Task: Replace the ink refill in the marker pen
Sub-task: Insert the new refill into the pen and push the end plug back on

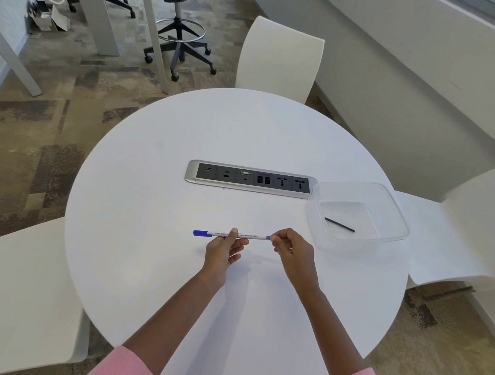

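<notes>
Marker pen (249,236) is being held level in the air, just above the table (156,184), between the two hands. Nearest to the camera, two pink sleeves (122,364) are showing at the bottom edge, cut off by the frame.

The left hand (223,252) is pinching the white barrel from below, thumb and forefinger closed around it. The blue cap (201,233) is sticking out to the left of this grip. The right hand (292,249) is pinching the other tip of the pen, where a small blue end piece (268,237) is just showing beside the fingertips.

I am judging that the opening step is in hand: the right fingers seem to be working at the end piece, to twist or pull it off. The next move is calling for a firm hold by the left hand and a straight pull by the right, so the old refill can slide out.

Beyond the right grip and to its right, a clear container (350,184) is standing on the table, with a thin black stick (339,224) lying inside, probably a refill. Farther than both grips, a socket panel (251,178) is sitting in the tabletop, and a white chair (281,56) behind it.

The right fingers are hiding most of the end piece, so I cannot tell if it is loose. The print on the barrel is too small to read.
</notes>
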